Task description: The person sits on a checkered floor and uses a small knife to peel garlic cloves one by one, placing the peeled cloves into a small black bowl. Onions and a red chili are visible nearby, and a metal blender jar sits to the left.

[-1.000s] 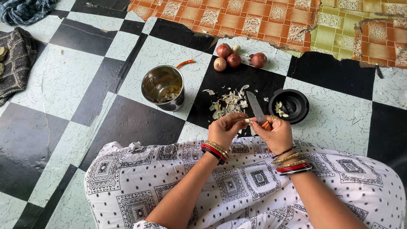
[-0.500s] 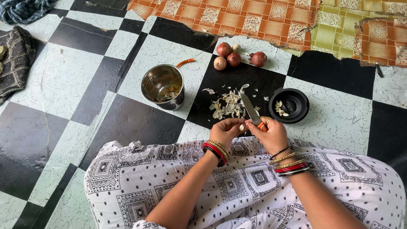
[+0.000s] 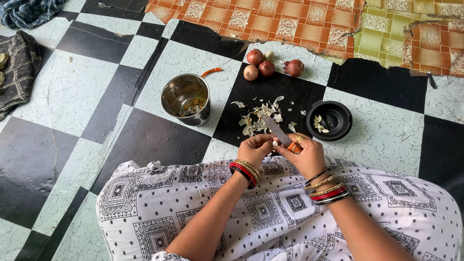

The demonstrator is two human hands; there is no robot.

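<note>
Down on the chequered floor (image 3: 72, 92), a person sits cross-legged in a patterned white garment (image 3: 270, 212) with both hands raised just above the lap. Left hand (image 3: 255, 150) has its fingertips pressed together on a small pale garlic clove (image 3: 275, 143), held between the two hands. Right hand (image 3: 306, 155) is closed around the orange handle of a knife (image 3: 276, 131), and the blade slants up and to the left, its lower part right beside the clove; whether the edge actually touches the clove I cannot tell. Bangles in red, gold and black ring both wrists.

Just beyond the blade tip lies a heap of papery garlic skins (image 3: 261, 121) on a black floor square. To the right of the heap sits a round black lid (image 3: 329, 120) with a few peeled cloves inside. To the left stands a steel jar (image 3: 185, 99), upright, with some pieces at its bottom. Farther off, four onions (image 3: 270, 67) lie close together, and a red chilli (image 3: 211, 72) lies near the jar's far side. Dark folded cloth (image 3: 17, 67) rests at the left edge.
</note>
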